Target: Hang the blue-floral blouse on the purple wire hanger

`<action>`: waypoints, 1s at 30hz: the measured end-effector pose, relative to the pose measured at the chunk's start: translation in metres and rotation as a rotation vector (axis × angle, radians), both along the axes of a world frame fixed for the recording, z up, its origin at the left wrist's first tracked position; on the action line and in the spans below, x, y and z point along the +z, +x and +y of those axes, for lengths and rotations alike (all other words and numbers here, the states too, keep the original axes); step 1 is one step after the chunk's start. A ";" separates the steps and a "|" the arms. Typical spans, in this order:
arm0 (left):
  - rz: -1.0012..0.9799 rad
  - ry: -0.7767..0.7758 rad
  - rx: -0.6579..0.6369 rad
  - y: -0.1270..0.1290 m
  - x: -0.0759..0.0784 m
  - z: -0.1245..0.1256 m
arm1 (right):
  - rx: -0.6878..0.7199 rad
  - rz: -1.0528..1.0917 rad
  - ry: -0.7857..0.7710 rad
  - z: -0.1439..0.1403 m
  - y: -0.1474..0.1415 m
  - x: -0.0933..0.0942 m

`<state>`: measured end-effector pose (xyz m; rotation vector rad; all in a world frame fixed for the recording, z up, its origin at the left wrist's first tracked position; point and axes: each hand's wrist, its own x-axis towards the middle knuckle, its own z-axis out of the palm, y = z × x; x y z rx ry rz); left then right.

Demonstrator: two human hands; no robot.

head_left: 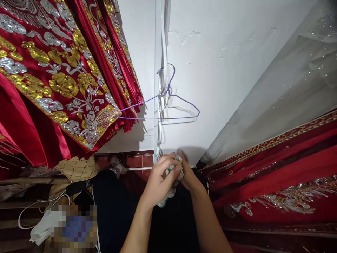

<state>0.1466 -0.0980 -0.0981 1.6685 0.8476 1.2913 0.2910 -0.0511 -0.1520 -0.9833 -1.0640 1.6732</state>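
Both my hands meet low at centre: left hand (161, 179) and right hand (187, 172) curl shut around a small pale bundle (172, 172); I'd keep that grip snug. Beyond, a purple wire hanger (168, 105) hangs on the white wall (223, 70).

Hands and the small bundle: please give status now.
Left hand and right hand both closed on small pale bundle. Purple wire hanger on wall above, empty. Red embroidered garments hang beside, not touching.
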 end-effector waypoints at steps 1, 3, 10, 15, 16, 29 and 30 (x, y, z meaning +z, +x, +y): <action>0.037 0.018 -0.020 -0.002 0.003 -0.002 | 0.035 0.061 -0.048 0.000 -0.005 0.006; 0.073 0.043 0.013 -0.013 0.007 -0.001 | 0.115 0.116 -0.106 0.001 -0.013 0.021; 0.311 -0.100 -0.065 -0.069 -0.009 0.033 | 0.509 -0.276 0.305 0.025 -0.010 0.081; 0.690 -0.160 0.036 -0.106 -0.024 0.042 | -0.137 -0.453 0.679 0.079 0.000 0.102; 0.741 -0.159 0.083 -0.115 -0.022 0.042 | -0.244 -0.425 0.718 0.093 -0.001 0.100; 1.259 0.062 0.356 -0.162 0.016 0.051 | -0.190 -0.684 0.733 0.097 0.053 0.071; 1.192 0.135 0.366 -0.159 0.024 0.054 | -0.227 -0.713 0.748 0.090 0.062 0.077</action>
